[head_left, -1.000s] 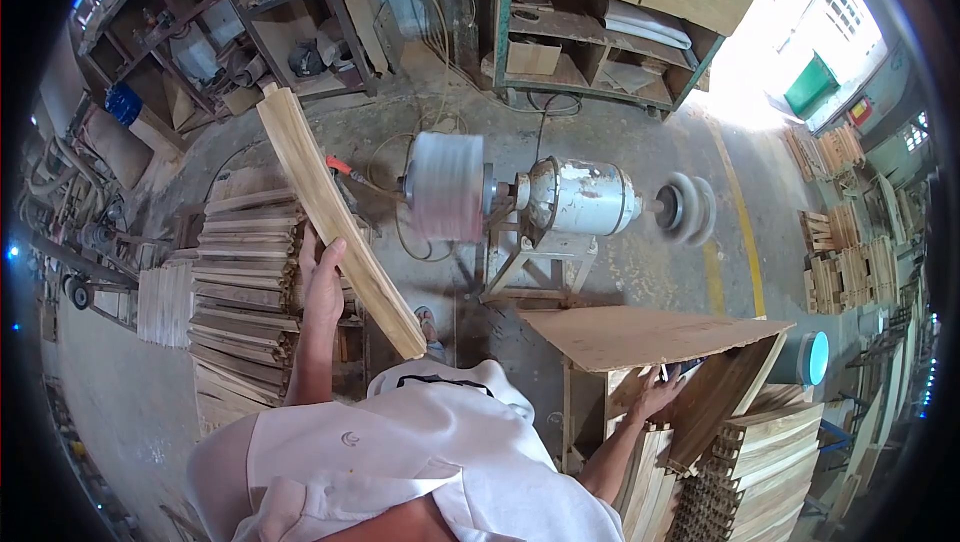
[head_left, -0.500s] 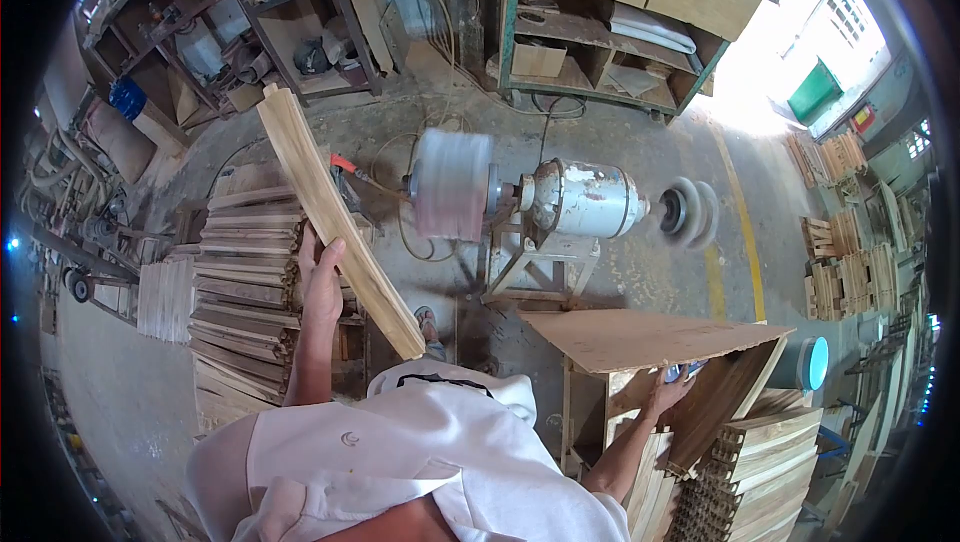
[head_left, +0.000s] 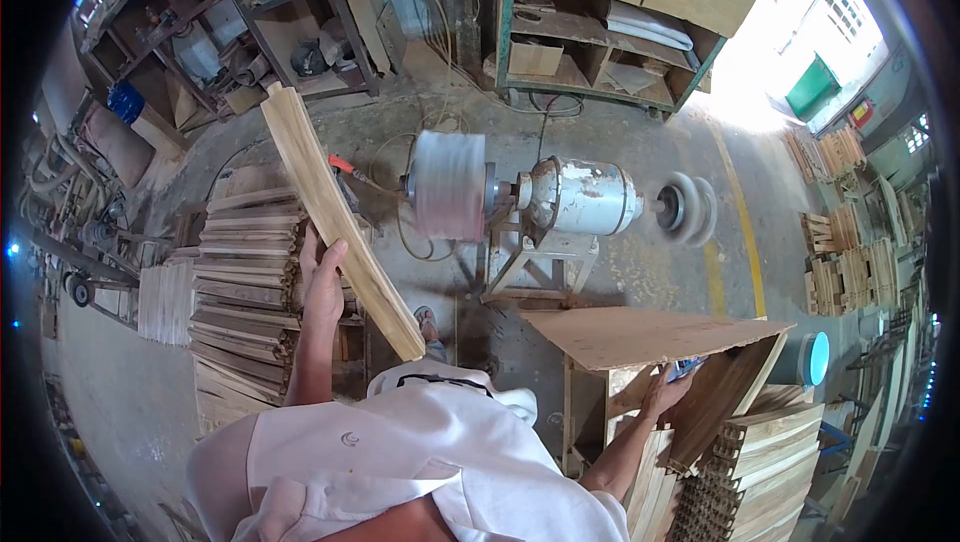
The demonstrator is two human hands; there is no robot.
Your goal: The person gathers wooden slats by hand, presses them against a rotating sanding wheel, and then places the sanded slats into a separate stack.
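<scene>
In the head view my left hand [head_left: 323,277] is closed round the lower half of a long, slightly curved wooden slat [head_left: 325,187]. The slat slants up and to the left, a short tenon at its top end. My right hand [head_left: 664,392] reaches into a wooden box-like stand [head_left: 586,407] under its brown board top [head_left: 650,338]. Its fingers are closed on a small blue object [head_left: 684,370], mostly hidden by the board edge and the hand. Ahead, a blurred, spinning sanding drum [head_left: 450,187] sits on the shaft of a worn white motor [head_left: 583,198].
Stacked slats [head_left: 245,282] stand at my left, and another stack [head_left: 765,472] at lower right. A second spinning wheel [head_left: 685,210] juts from the motor's right end. A hose with a red-orange nozzle [head_left: 342,164] lies behind the slat. A blue bucket [head_left: 808,360] is beside the stand.
My right hand and the blue object have shifted slightly under the board. The slat in my left hand has barely moved, while the drum and wheel stay blurred.
</scene>
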